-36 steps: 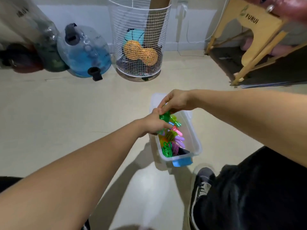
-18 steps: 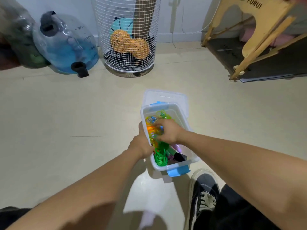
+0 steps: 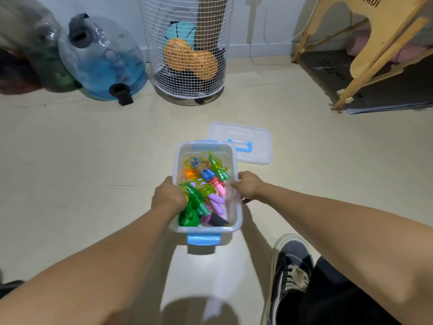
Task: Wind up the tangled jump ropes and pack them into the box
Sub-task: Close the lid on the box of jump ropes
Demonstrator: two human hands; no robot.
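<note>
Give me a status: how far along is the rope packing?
Done: the coiled jump ropes lie inside the box; none shows on the floor. In hand: the left hand grips the box's left wall and the right hand its right wall, fingers hooked over the rim. Left: the lid lies on the floor behind the box, not yet fitted.

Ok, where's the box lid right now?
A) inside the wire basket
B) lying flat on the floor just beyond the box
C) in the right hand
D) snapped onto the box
B: the lid lies flat on the floor behind the open box, while both hands hold the box's sides.
</note>
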